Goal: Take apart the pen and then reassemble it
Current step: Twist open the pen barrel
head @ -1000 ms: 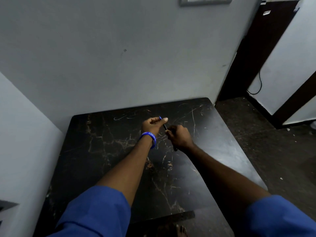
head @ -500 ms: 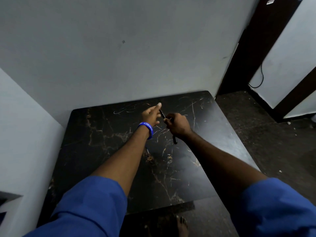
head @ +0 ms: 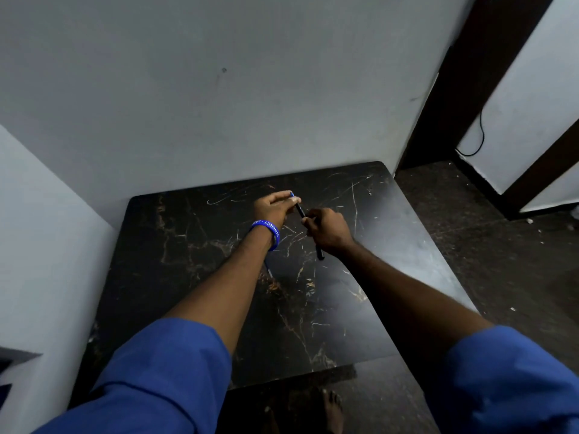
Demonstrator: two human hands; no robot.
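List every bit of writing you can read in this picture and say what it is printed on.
"NERGY - 20": white print on the blue wristband on the left wrist; the letters before and the digits after curve out of view, so this is only part of it.
Pen: no print that can be read.
Table and wall: only scratches and marks, no writing.

Black marble-patterned table [head: 194, 277], scratched

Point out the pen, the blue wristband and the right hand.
pen [head: 300, 211], head view, dark barrel between the two hands
blue wristband [head: 272, 230], head view, band on the left wrist
right hand [head: 327, 228], head view, back of the hand
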